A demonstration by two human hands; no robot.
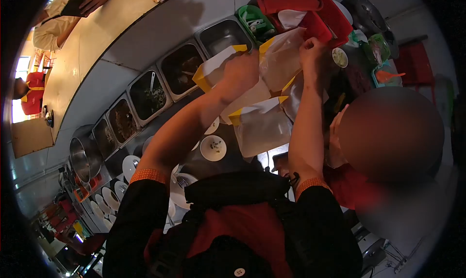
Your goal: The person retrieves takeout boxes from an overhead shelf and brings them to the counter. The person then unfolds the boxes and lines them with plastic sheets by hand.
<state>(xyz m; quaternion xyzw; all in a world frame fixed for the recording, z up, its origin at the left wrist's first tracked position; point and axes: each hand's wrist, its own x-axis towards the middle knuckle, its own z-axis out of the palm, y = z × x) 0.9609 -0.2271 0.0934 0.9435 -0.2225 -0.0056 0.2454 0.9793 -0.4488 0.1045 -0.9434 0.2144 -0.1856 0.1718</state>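
Several whitish, see-through food bags with yellow edges stand together on the dark counter. My right hand (313, 54) pinches the top right corner of the rear bag (281, 57). At that bag's left side, my left hand (241, 70) is closed at its edge; the fingertips are hidden behind the fist. Another bag (213, 67) stands just left of my left hand. Nearer to me is a front bag (262, 127), with a further bag (292, 98) partly behind my right forearm. What the bags contain cannot be made out.
Metal food pans (180, 67) line the counter on the left. A green basket (256, 23) and a red crate (335, 16) stand at the back. A white bowl (213, 148) and plates lie nearer me. Close on my right is another person (359, 186).
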